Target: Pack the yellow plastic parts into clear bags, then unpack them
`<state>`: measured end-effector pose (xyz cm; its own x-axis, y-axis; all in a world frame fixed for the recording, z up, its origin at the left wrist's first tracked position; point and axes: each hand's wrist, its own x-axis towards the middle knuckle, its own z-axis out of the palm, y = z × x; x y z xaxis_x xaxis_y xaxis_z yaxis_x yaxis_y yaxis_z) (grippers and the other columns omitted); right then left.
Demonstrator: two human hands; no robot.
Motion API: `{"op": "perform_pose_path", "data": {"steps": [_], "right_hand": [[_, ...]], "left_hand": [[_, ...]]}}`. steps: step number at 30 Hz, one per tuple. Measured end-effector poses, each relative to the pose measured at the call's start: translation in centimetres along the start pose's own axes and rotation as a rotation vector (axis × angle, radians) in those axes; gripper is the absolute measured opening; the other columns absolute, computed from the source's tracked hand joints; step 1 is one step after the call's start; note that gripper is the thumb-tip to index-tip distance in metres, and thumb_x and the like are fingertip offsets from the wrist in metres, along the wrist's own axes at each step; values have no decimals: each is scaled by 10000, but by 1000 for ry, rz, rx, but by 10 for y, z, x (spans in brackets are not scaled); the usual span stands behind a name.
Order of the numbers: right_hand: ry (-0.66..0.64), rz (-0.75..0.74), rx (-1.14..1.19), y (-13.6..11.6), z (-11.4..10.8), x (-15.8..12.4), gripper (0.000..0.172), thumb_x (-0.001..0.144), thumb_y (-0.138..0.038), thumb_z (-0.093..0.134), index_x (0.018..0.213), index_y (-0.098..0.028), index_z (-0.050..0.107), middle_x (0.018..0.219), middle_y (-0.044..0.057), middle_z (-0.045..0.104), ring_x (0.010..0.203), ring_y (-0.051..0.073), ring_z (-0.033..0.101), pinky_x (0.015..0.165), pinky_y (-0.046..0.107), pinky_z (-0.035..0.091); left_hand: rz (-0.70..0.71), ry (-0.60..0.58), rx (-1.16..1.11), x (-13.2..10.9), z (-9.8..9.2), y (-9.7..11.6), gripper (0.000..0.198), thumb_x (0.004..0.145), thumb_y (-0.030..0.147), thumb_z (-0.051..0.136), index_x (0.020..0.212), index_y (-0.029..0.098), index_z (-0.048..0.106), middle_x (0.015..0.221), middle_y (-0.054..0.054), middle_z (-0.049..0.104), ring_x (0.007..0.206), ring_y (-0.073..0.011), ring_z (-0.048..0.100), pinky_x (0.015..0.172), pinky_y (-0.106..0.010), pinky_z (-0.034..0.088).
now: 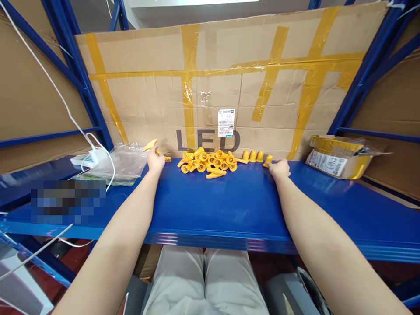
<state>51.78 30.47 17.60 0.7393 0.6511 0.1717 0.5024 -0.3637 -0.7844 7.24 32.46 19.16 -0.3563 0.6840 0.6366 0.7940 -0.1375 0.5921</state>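
Note:
My left hand is at the back left of the blue shelf, closed on a slim yellow plastic piece that sticks up past the fingers. Another slim yellow piece lies just right of that hand. Out to the right, my right hand grips a yellow bell-shaped cup by its lower part, close to the shelf surface. Beside it, three similar yellow cups stand in a row, narrow end up. A heap of yellow cups and slim pieces lies between my hands.
A taped cardboard sheet marked LED forms the back. On the left are clear plastic bags, a white power strip with cables and a blurred dark object. An open cardboard box stands right. Blue posts flank the shelf.

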Motion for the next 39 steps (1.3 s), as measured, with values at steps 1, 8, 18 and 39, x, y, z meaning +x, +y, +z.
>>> {"op": "perform_pose_path", "data": {"steps": [1,8,18,39], "right_hand": [[7,-1,0,1,1,1,333,761,-273,646,1080,-183,603,1128,115,652,1117,257,577,981,384,411],[-56,-173,-126,5,10,7,216,739,-270,584,910,-240,713,1133,117,627,1140,314,519,954,493,385],[-246,-240,-408,1,11,-2,459,842,-382,489,1275,-264,589,1382,153,447,1298,352,348,1047,582,236],[-404,-224,-518,1,24,28,591,923,-395,242,1490,-232,279,1585,62,137,1443,339,77,1074,691,101]], "left_hand": [[-41,26,3,-1,-1,-1,445,821,136,401,1237,100,552,1151,-137,627,1113,-294,577,966,-418,457],[-75,34,2,-9,-4,2,332,782,114,504,1069,143,668,1095,-154,663,1100,-333,596,967,-503,451],[-51,36,72,-9,1,-6,310,726,84,541,989,130,700,1056,-181,686,1064,-319,619,920,-471,472],[-21,-291,627,-26,-9,14,532,835,112,455,1344,250,516,1407,-93,463,1254,-300,424,994,-404,392]]}}
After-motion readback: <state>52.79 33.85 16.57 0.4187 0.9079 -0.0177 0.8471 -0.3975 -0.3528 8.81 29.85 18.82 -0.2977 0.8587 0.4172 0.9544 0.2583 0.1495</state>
